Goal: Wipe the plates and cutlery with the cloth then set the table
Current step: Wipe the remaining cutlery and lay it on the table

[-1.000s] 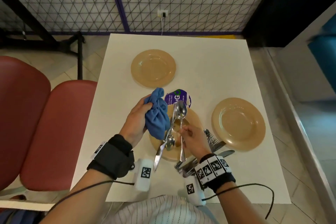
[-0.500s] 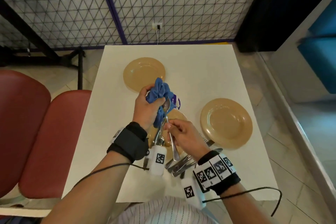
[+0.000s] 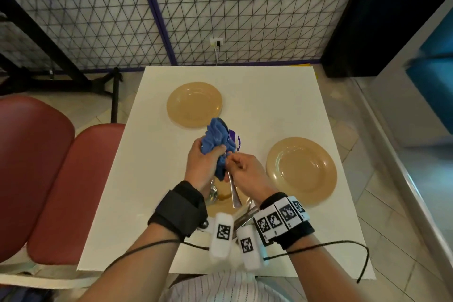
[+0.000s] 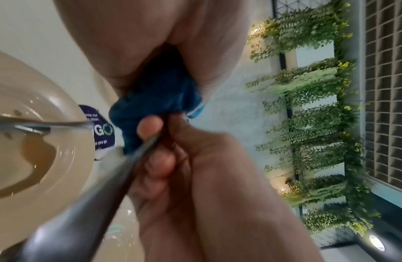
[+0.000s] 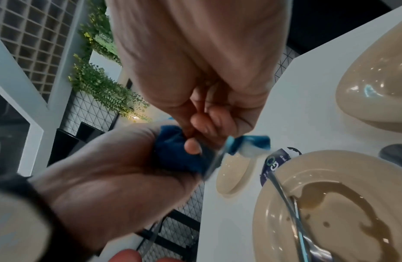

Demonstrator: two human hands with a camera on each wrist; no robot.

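Observation:
My left hand [image 3: 208, 154] grips a bunched blue cloth [image 3: 217, 140], which is wrapped round the upper part of a metal spoon [image 3: 232, 191]. My right hand [image 3: 231, 162] pinches that spoon's handle just below the cloth. The dark tip of the bowl peeks out above the cloth. The left wrist view shows the cloth [image 4: 159, 92] and the long handle [image 4: 101, 191] up close. Below my hands sits a tan plate [image 3: 220, 206] with brown liquid in it. A second spoon [image 3: 212, 193] lies on that plate.
Two more tan plates rest on the white table [image 3: 269, 95], one far [image 3: 194, 104] and one right [image 3: 301, 170]. More cutlery [image 3: 245, 218] lies by the near plate. A purple sticker [image 3: 236, 138] marks the table. Red seats [image 3: 73, 179] stand at the left.
The spoon stood bare beside the cloth a second ago; the cloth is now wrapped round its bowl. Both hands have come together and moved away from me, over the table's middle.

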